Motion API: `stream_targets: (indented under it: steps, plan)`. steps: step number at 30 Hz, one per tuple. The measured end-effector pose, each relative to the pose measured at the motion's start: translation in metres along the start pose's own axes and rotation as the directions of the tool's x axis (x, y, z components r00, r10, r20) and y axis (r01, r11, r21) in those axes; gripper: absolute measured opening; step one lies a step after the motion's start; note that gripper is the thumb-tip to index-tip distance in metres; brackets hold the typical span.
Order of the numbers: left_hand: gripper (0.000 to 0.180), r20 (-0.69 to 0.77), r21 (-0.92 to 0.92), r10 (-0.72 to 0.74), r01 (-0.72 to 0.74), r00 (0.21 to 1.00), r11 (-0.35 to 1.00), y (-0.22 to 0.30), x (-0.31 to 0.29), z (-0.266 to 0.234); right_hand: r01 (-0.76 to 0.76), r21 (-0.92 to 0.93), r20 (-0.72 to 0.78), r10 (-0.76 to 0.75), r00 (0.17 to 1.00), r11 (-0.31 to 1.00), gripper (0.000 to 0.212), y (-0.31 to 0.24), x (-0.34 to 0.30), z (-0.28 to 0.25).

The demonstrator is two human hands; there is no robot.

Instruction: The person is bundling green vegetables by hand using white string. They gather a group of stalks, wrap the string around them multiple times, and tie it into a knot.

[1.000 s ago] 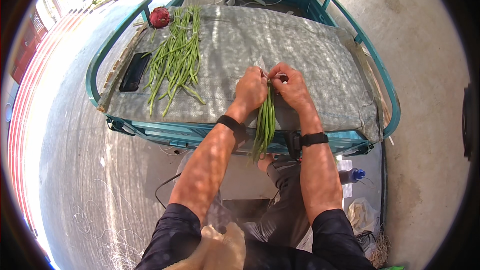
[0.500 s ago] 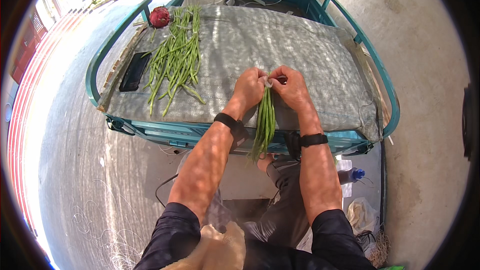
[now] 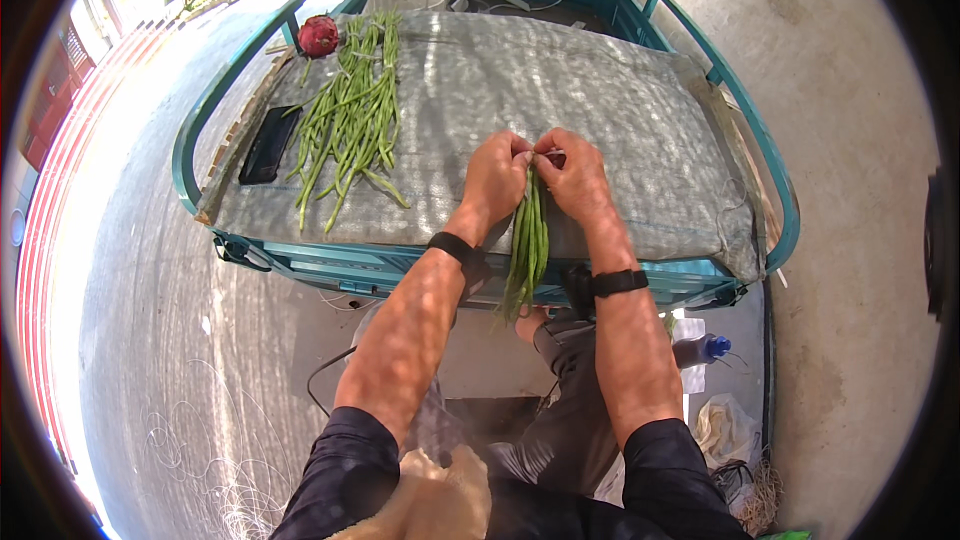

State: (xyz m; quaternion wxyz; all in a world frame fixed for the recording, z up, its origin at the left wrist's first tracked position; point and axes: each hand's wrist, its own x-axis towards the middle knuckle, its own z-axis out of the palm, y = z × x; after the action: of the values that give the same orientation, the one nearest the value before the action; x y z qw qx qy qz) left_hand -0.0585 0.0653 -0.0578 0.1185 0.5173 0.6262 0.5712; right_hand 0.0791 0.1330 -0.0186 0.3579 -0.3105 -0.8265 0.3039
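"What's at the far left?"
"A black phone (image 3: 265, 147) on the grey sheet (image 3: 620, 100), then a red fruit (image 3: 318, 36), and touching or just beside it a large heap of green beans (image 3: 350, 130)."
"And the hands?"
"The left hand (image 3: 492, 180) comes next, thumb and forefinger pinching a pale strip (image 3: 556, 152) at the top of a small bean bunch (image 3: 529, 240)."
"Where's that bunch?"
"Between the hands, its lower ends hanging past the sheet's near edge."
"The right hand (image 3: 574, 176)?"
"Pinching the strip too, fingertips close to the left's."
"Farther right?"
"A dark bottle (image 3: 690, 352) with a blue cap, lower down."
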Motion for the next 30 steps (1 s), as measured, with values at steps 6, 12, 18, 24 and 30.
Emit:
stream_targets:
  steps: [6, 12, 18, 24, 30]
  plan:
    - [0.011, 0.008, 0.017, -0.043, 0.043, 0.999, 0.999, 0.008, -0.001, 0.000, 0.094, -0.081, -0.077, -0.101, 0.992, 0.992, 0.014, 0.001, -0.004, 0.004]
    - [0.015, 0.016, -0.051, -0.069, 0.069, 0.998, 0.996, 0.003, 0.002, -0.003, 0.121, -0.113, -0.107, -0.133, 0.985, 0.986, 0.015, -0.006, -0.008, 0.006]
    - [0.016, 0.103, -0.085, -0.111, 0.120, 0.988, 0.989, 0.009, 0.004, -0.007, 0.106, -0.055, -0.124, -0.112, 0.986, 0.993, 0.015, -0.003, -0.010, 0.011]
    - [0.014, 0.147, -0.130, -0.091, 0.110, 0.985, 0.985, 0.016, 0.006, -0.013, 0.076, 0.078, -0.145, -0.064, 0.987, 0.994, 0.014, 0.005, -0.012, 0.011]
    - [0.016, 0.192, -0.154, -0.183, 0.214, 0.964, 0.965, 0.010, 0.007, -0.014, 0.087, 0.072, -0.139, -0.077, 0.987, 0.994, 0.011, 0.003, -0.012, 0.010]
